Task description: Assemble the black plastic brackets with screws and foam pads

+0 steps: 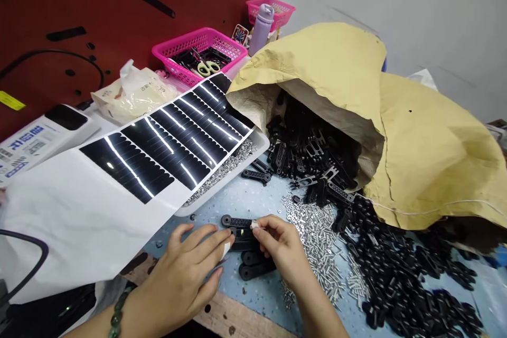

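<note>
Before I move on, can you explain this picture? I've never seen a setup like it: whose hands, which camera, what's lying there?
There is no machine: these are one person's bare hands, seen by a camera worn on the head, looking forward and down.

The left hand has its fingers loosely spread at a few black plastic parts. The right hand has thumb and fingertips together over them; a small white bit shows there, but I can't tell whether it is held or stuck on.

On the blue tabletop, to the right, lie silvery screws and a heap of black pieces. Behind are yellow paper sacks; a sheet of black strips partly covers a white tray.
</note>
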The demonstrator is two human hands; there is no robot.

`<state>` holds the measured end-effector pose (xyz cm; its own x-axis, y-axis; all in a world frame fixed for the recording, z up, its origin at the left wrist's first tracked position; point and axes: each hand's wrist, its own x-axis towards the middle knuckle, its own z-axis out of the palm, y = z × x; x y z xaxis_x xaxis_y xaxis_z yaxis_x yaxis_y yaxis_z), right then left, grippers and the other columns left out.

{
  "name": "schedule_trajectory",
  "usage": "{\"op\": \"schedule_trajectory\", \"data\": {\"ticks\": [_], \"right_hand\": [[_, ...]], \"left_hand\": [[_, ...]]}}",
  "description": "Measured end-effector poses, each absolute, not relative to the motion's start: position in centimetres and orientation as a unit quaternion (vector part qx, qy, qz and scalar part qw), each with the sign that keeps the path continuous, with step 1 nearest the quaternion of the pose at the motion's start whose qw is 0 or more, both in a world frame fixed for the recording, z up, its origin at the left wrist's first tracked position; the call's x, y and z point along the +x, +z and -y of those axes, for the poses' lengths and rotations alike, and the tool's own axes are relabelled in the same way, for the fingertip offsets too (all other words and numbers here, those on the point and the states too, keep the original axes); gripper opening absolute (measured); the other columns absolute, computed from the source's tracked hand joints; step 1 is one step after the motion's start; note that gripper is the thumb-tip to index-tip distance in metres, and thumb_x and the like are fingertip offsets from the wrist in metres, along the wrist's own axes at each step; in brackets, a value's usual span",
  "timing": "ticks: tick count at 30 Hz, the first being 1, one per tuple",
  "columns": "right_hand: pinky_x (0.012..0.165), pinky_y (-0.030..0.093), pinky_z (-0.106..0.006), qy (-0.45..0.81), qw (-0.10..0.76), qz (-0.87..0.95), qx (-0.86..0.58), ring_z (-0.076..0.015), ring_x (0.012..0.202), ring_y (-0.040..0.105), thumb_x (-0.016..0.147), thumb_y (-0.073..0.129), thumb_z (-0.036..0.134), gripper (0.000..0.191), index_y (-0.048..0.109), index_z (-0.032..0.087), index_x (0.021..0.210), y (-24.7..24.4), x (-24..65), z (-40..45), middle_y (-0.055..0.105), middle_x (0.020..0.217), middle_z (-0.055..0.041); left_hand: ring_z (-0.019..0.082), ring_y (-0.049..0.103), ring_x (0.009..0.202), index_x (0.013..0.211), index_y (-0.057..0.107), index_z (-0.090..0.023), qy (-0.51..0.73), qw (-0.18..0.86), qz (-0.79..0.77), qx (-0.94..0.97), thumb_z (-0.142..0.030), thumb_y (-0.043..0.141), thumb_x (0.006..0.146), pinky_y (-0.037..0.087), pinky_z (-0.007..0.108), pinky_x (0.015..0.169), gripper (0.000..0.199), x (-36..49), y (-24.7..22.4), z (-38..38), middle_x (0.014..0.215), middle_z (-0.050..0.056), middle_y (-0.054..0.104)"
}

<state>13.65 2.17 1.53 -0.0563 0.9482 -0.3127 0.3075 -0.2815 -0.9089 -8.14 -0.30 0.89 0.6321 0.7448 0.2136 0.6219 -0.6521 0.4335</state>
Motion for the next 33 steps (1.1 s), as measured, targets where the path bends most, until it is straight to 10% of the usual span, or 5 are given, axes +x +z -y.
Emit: {"op": "schedule_trajectory", "data": {"ticks": [15,22,27,33], "right_hand": [[0.054,0.043,-0.025,0.308,0.185,0.663,-0.657,-0.0149,0.057,0.055,0.08,0.058,0.013,0.011,0.058,0.019,0.089,1.8,12.9,-1.9,0.057,0.066,0.0024],[0.082,0.051,-0.036,0.25,0.255,0.772,-0.526,-0.0232,0.101,0.057,0.088,0.059,0.021,0.04,0.045,0.022,0.125,3.6,12.8,-0.8,0.056,0.113,-0.0103],[0.073,0.048,-0.029,0.299,0.324,0.805,-0.397,-0.0167,0.081,0.057,0.091,0.043,0.005,0.019,0.055,0.019,0.097,4.3,11.7,0.1,0.06,0.084,-0.004],[0.058,0.044,-0.023,0.395,0.367,0.616,-0.574,-0.0134,0.07,0.055,0.088,0.057,0.024,0.009,0.058,0.02,0.08,3.1,12.7,-0.8,0.055,0.087,-0.0028]], "left_hand": [[0.025,0.053,0.112,0.122,0.058,-0.021,0.222,0.152,-0.412,0.871,-0.018,0.048,0.089,0.018,0.045,0.102,0.035,-6.8,1.1,0.5,0.12,0.004,0.065],[0.028,0.05,0.115,0.116,0.057,-0.018,0.217,0.158,-0.4,0.877,-0.015,0.05,0.083,0.024,0.048,0.102,0.034,-6.5,2.4,-0.2,0.122,0.006,0.061],[0.028,0.045,0.124,0.125,0.048,-0.019,0.226,0.264,-0.469,0.812,-0.013,0.047,0.08,0.043,0.042,0.099,0.045,-6.1,2.0,-0.3,0.136,0.01,0.046],[0.025,0.044,0.128,0.144,0.03,-0.021,0.256,0.242,-0.509,0.785,-0.021,0.046,0.09,0.045,0.037,0.097,0.056,-6.7,0.4,-0.4,0.141,0.009,0.044]]}}
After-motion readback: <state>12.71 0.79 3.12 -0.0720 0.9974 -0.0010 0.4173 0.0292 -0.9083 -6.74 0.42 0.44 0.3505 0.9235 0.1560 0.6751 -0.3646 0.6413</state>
